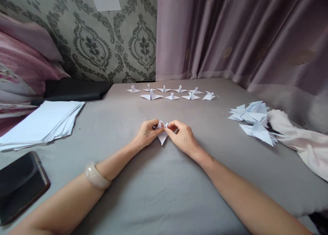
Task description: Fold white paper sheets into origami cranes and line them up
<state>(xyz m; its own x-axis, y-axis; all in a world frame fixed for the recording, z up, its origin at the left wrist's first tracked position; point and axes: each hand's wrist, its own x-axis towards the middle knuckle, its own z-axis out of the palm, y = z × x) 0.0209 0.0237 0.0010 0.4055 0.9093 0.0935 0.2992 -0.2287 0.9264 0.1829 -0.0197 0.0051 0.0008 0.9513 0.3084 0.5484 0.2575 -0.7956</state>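
Observation:
Between my two hands is a small white folded paper crane (162, 138), one pointed flap hanging down toward me. My left hand (148, 132) pinches its left side between thumb and fingers. From the right, my right hand (181, 135) pinches the upper part, its thumb and fingertip meeting near the top edge. Part of the folded paper is hidden behind the fingers. Beyond the hands, finished-looking paper cranes (151, 95) stand in two rows on the grey cloth surface (164, 187).
At left lie a stack of white paper (43, 120), a dark phone (23, 187) and a black folded item (77, 88). A pile of folded paper pieces (252, 113) and a pale cloth (302, 139) are at right. A patterned wall (115, 40) and mauve curtain (217, 33) border the back.

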